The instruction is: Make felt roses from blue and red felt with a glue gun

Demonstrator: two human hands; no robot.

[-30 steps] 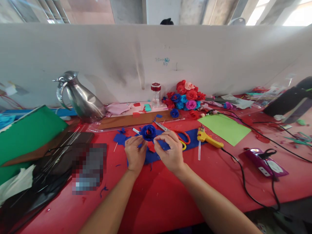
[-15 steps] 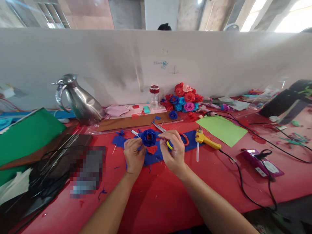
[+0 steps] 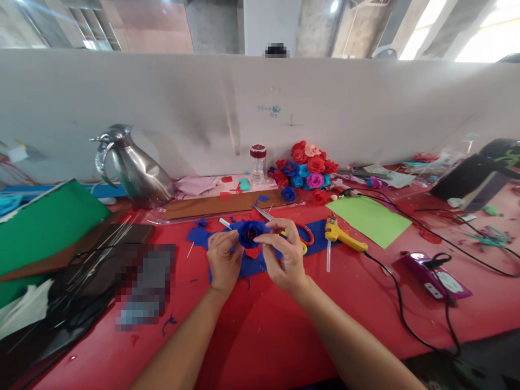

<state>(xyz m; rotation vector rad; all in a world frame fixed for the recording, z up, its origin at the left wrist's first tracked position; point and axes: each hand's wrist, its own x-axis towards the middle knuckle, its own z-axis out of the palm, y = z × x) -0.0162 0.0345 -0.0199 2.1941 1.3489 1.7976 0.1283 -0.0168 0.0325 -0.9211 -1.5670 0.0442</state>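
Observation:
A blue handmade rose with a little red at its centre is held up over the table. My left hand pinches it from the left and below. The fingertips of my right hand are closed on its right edge, at the petals. Under my hands lie blue sheet material and a small red piece. Behind my right hand are scissors with red and yellow handles, partly covered by the hand. A white pen lies behind my left hand.
A yellow glue gun with its cord lies right of my hands, near a purple power box. Behind stand a bunch of coloured roses, a glass jar and a steel jug. A green sheet lies right.
My right hand has moved left, and its fingertips now meet the rose's right edge. The rose has turned slightly. My left hand keeps its hold.

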